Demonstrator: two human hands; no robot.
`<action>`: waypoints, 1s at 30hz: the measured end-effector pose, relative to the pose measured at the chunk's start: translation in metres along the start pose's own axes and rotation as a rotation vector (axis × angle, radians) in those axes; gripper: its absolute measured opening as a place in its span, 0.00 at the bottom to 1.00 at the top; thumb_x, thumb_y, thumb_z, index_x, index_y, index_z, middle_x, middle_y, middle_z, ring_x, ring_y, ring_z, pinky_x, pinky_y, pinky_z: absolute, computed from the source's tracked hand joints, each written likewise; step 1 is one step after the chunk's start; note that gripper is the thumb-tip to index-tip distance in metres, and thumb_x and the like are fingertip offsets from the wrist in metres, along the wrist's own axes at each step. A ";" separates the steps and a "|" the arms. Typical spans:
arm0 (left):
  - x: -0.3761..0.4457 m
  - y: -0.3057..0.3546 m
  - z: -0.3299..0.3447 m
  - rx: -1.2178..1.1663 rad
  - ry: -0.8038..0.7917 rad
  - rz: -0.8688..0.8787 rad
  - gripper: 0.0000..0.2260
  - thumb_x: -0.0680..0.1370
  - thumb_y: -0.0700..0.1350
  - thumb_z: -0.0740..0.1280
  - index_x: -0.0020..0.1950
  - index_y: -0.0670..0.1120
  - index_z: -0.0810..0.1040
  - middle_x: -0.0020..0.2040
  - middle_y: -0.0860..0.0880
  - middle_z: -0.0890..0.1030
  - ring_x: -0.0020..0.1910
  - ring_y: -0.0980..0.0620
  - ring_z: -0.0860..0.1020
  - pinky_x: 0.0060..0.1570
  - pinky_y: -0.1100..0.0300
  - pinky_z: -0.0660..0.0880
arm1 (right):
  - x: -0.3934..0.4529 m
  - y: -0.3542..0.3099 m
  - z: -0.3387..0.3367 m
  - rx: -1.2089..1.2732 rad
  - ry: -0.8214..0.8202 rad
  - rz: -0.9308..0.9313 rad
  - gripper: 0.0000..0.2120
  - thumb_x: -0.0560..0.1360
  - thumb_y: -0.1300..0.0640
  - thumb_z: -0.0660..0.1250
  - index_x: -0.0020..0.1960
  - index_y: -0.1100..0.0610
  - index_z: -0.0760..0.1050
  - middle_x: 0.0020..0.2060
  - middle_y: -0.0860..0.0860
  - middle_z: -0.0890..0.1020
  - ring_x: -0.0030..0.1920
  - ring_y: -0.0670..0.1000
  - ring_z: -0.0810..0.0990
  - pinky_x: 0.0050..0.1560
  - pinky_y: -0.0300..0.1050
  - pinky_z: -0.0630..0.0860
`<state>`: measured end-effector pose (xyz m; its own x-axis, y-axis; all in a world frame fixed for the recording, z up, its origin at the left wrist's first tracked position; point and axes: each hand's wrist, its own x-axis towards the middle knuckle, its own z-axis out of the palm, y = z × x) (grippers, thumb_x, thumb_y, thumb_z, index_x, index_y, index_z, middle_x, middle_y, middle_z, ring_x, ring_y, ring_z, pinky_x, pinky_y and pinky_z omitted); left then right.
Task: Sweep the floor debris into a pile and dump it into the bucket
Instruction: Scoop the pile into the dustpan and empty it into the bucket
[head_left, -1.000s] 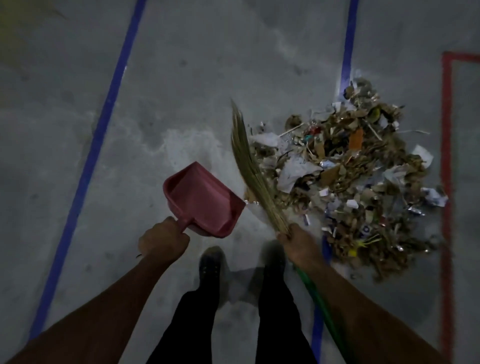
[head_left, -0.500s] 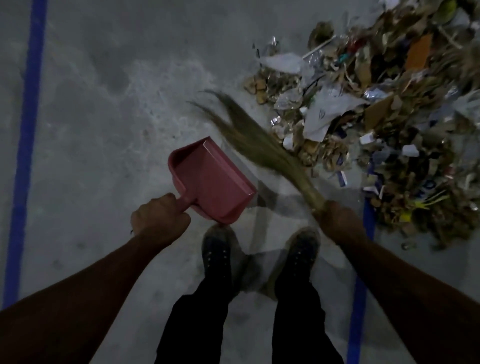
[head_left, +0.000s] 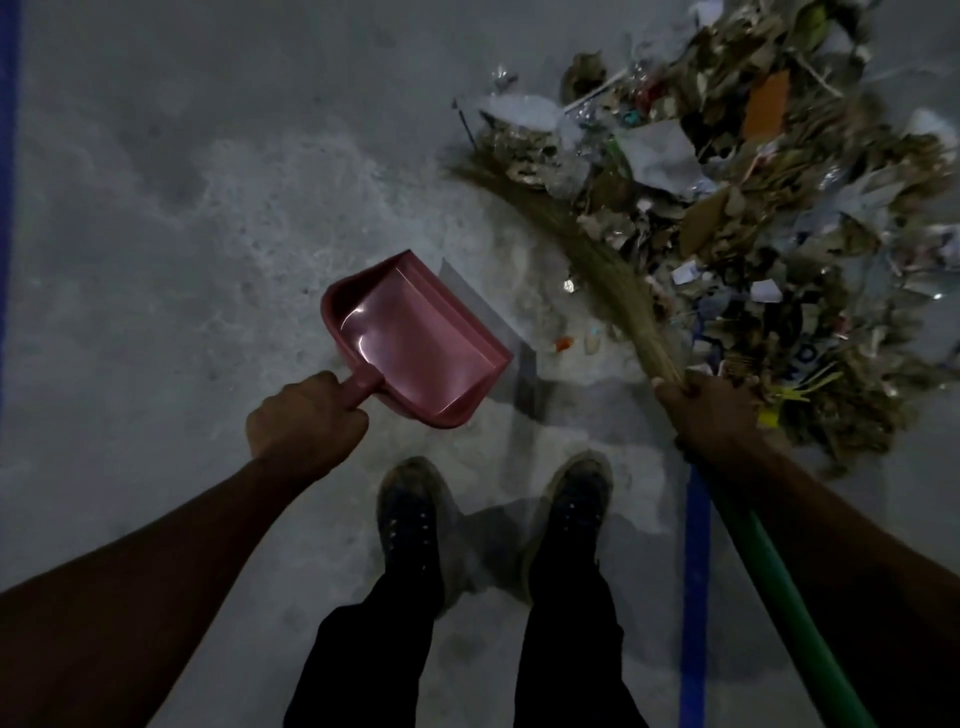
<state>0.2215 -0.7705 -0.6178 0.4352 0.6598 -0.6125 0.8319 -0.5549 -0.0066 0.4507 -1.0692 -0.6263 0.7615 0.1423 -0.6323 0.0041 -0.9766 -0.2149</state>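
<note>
Since half a second back, the broom (head_left: 587, 249) has swung right: its straw head was lying across bare floor (head_left: 182, 260) just above the dustpan (head_left: 415, 338), and now the bristles are pressed along the near-left edge of the pile (head_left: 779, 218), tips buried under the paper scraps. Dustpan has barely shifted, same tilt, same spot in front of the feet.

Left hand (head_left: 306, 421) is a closed fist wrapped round the dustpan's stubby handle, pan held off the floor (you can see its shadow on the concrete just to the right), open mouth pointing up and right toward the pile. Nothing in the pan as far as I can tell, just a glare streak on the pink plastic.

Right hand (head_left: 711, 415) is clenched round the broom right where the straw meets the green stick, and the stick runs back down along the forearm to the bottom edge of the shot. That hand sits at the near edge of the pile.

Pile is a big heap of dry leaves, torn paper, foil bits and an orange scrap, filling the upper right. A few loose crumbs lie on the floor between pan and broom. Blue line (head_left: 696, 597) runs on the floor beside the right shoe (head_left: 571, 499), another at the far left edge. Left shoe (head_left: 410, 514) is just below the pan.
</note>
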 end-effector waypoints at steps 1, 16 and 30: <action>-0.001 0.002 -0.004 -0.003 0.002 0.002 0.08 0.73 0.50 0.64 0.48 0.47 0.73 0.36 0.50 0.71 0.39 0.44 0.74 0.41 0.57 0.67 | -0.012 -0.002 -0.004 0.044 -0.012 -0.016 0.19 0.80 0.46 0.62 0.41 0.61 0.73 0.32 0.60 0.79 0.26 0.54 0.80 0.24 0.40 0.71; 0.001 0.031 -0.041 0.007 -0.011 0.048 0.11 0.73 0.52 0.64 0.51 0.47 0.74 0.38 0.50 0.71 0.38 0.47 0.72 0.41 0.58 0.68 | -0.097 -0.018 -0.043 0.409 -0.081 -0.003 0.11 0.80 0.46 0.62 0.55 0.52 0.75 0.33 0.53 0.78 0.28 0.53 0.79 0.24 0.43 0.74; 0.028 0.068 -0.027 0.131 -0.073 0.064 0.15 0.74 0.54 0.62 0.54 0.45 0.74 0.50 0.44 0.79 0.47 0.43 0.79 0.46 0.56 0.72 | -0.048 0.003 -0.063 0.302 0.055 0.016 0.31 0.74 0.58 0.67 0.75 0.46 0.61 0.55 0.53 0.75 0.52 0.59 0.76 0.50 0.52 0.74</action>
<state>0.2996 -0.7759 -0.6138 0.4554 0.5850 -0.6711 0.7491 -0.6591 -0.0662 0.4550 -1.0889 -0.5501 0.7938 0.1102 -0.5982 -0.1948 -0.8856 -0.4216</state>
